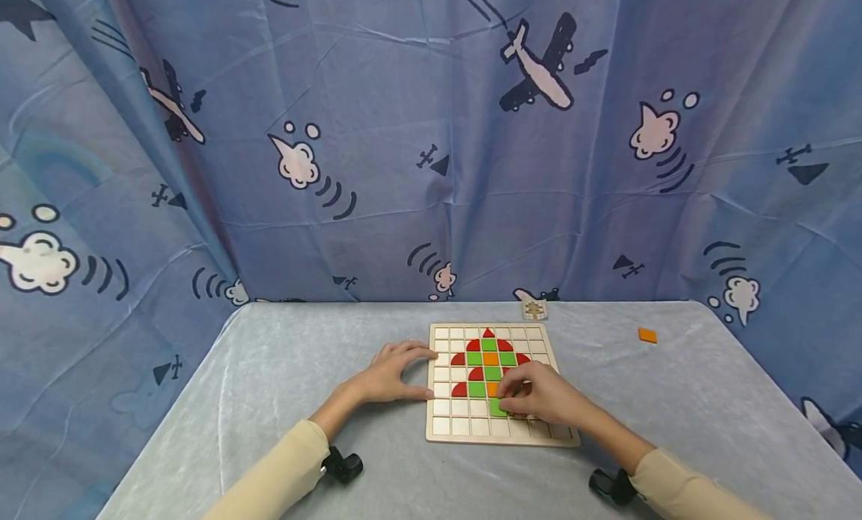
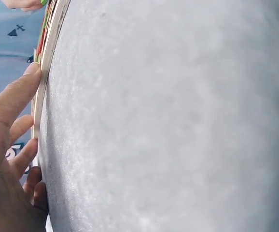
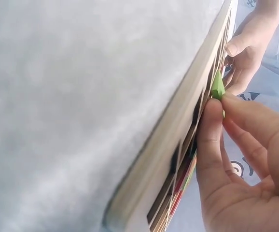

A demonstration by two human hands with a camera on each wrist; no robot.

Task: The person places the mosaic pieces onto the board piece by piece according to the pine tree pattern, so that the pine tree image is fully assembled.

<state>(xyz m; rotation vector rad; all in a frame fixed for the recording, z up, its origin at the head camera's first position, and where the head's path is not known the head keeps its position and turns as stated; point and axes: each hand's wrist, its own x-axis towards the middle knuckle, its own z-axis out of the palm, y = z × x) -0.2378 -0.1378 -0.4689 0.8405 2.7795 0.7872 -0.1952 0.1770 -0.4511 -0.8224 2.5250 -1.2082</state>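
A wooden grid board (image 1: 450, 426) lies on the table, with green, orange and red pieces forming a stepped, tree-like figure in its cells. My right hand (image 1: 544, 394) is over the lower part of the figure. Between its thumb and fingers it pinches a green square tile (image 3: 217, 86), tilted close over the cell below an orange tile (image 1: 492, 390). At the board's left edge rests my left hand (image 1: 392, 374), spread wide, its thumb and fingertips touching the rim. The right hand covers some pieces on the figure's right side.
A loose orange tile (image 1: 647, 335) lies on the grey-white tabletop (image 1: 296, 355) to the right of the board. Behind the board's far edge is a small patterned card (image 1: 535, 310). A blue curtain (image 1: 377, 131) printed with planes hangs at the back and sides.
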